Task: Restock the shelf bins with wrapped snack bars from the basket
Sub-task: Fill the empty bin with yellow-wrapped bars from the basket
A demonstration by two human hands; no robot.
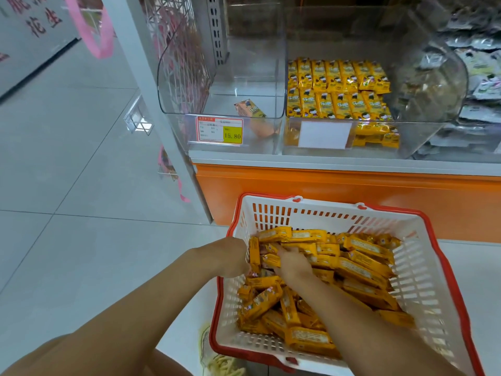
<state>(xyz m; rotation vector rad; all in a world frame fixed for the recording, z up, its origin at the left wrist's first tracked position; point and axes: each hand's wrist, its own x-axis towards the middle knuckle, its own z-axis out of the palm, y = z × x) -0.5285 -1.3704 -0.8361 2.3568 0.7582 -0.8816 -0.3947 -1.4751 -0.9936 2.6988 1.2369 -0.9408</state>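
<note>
While both bare arms reach down, the white plastic basket with a red rim (423, 270) stands on the pale floor in front of the orange shelf base (339, 188), and it is full of yellow wrapped snack bars (363, 270) lying in a loose heap. The right hand (291, 263) is on the heap near the far left corner, its fingers bent over some of the bars, which it grips. The left hand (233, 256) is at the left wall of the basket; its fingers are hidden behind the rim and the bars, so I cannot tell if it grasps anything. Above, the left clear plastic bin (189, 77) contains a single orange-wrapped bar (250, 109) and carries a red and yellow price tag (219, 130). The clear bin beside it (423, 131) holds rows of yellow bars (339, 88) and has a blank white label (324, 134).
</note>
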